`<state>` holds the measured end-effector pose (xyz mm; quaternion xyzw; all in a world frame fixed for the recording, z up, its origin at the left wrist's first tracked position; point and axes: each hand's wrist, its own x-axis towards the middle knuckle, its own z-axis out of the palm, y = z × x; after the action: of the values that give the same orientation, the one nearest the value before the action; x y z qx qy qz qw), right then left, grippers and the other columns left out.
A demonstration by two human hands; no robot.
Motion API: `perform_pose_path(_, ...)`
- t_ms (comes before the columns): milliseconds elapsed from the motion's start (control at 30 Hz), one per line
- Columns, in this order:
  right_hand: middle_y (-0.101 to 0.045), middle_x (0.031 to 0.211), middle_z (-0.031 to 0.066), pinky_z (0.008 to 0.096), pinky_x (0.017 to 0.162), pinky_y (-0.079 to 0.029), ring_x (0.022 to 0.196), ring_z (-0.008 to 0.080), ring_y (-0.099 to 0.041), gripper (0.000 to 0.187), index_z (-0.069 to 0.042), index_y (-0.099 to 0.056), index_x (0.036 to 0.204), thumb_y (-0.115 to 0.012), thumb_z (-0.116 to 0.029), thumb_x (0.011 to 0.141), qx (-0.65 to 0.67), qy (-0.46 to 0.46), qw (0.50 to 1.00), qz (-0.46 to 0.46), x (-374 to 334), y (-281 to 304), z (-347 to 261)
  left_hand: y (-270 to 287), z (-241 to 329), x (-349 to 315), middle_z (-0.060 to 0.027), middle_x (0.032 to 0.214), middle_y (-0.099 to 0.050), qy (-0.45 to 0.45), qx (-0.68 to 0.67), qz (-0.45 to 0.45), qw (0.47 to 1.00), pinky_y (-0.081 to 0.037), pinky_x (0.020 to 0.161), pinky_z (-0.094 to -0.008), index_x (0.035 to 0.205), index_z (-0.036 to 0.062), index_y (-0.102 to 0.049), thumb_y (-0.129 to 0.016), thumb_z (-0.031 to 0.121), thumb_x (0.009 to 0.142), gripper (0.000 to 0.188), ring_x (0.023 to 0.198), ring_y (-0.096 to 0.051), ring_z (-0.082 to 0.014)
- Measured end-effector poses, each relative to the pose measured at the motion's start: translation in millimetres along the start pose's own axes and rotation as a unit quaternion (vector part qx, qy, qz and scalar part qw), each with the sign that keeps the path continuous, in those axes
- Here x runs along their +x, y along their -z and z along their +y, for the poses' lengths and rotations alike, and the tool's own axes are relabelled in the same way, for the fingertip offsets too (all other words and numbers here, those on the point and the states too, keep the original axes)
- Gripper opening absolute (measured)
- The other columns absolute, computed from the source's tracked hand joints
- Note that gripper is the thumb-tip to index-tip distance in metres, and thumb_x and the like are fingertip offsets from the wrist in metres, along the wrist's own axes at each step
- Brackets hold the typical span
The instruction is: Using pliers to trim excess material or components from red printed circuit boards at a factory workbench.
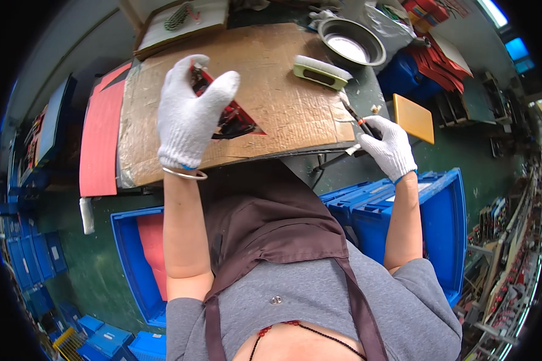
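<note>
My left hand point(186, 117), in a white knit glove, is closed round a glossy red and black angular piece point(237, 121) above the cardboard-covered table point(271, 66). Its pointed end sticks out to the right, and the palm hides part of it. At the table's right edge my right hand point(388, 149), gloved likewise, grips a slim dark pen-like tool point(356, 117) with an orange band. The tool's tip points up and left, away from the piece. A green-backed brush point(320, 73) with pale bristles lies on the cardboard between and beyond my hands.
A metal bowl point(351, 43) stands at the back right, near a yellow board point(413, 118). Red sheeting point(102, 132) covers the table's left end, and a shallow box point(183, 27) lies at the back. Blue crates point(125, 259) sit below on both sides of me.
</note>
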<state>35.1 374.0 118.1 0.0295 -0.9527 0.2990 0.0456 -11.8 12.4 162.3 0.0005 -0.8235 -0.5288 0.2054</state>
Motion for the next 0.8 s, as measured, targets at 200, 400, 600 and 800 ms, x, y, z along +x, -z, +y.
perform_pose_path(200, -0.071, 0.106, 0.0203, 0.0427, 0.09, -0.057, 0.096, 0.0374, -0.071, 0.035, -0.005, -0.072, 0.116, -0.074, -0.022, 0.085, -0.236, -0.061, 0.967, 0.074, -33, 19, 23, -6, 2, 4, -0.011, 0.113, -0.065, 0.017, 0.022, -0.027, 0.999, -0.051, 0.093, -0.0335, 0.126, -0.0022, -0.066, -0.082, 0.05, 0.081, 0.071, 0.101, -0.065, -0.021)
perform_pose_path(400, -0.07, 0.108, 0.0202, 0.0438, 0.091, -0.058, 0.1, 0.039, -0.07, 0.033, -0.008, -0.072, 0.116, -0.074, -0.018, 0.084, -0.321, -0.092, 0.942, 0.043, -52, 22, 29, -9, 3, 0, -0.0123, 0.114, -0.066, 0.013, 0.008, -0.025, 1.0, -0.053, 0.091, -0.0344, 0.128, -0.0031, -0.066, -0.081, 0.053, 0.081, 0.075, 0.101, -0.066, -0.0216)
perform_pose_path(600, -0.069, 0.11, 0.0206, 0.0491, 0.091, -0.057, 0.107, 0.0402, -0.067, 0.041, -0.009, -0.067, 0.118, -0.073, -0.022, 0.08, -0.339, -0.136, 0.924, -0.114, -53, 12, 32, -15, 8, 5, -0.0138, 0.116, -0.066, 0.015, 0.026, -0.034, 0.999, -0.054, 0.092, -0.0362, 0.128, -0.0023, -0.066, -0.081, 0.055, 0.08, 0.077, 0.102, -0.067, -0.0239)
perform_pose_path(800, -0.069, 0.112, 0.0189, 0.0478, 0.094, -0.055, 0.109, 0.0398, -0.066, 0.051, -0.011, -0.069, 0.124, -0.074, -0.028, 0.077, -0.281, -0.077, 0.947, -0.133, -51, 13, 13, -10, 11, 2, -0.0163, 0.117, -0.067, -0.043, 0.091, -0.006, 0.995, -0.051, 0.099, -0.0397, 0.124, 0.0001, -0.068, -0.083, 0.055, 0.077, 0.074, 0.108, -0.065, -0.0294)
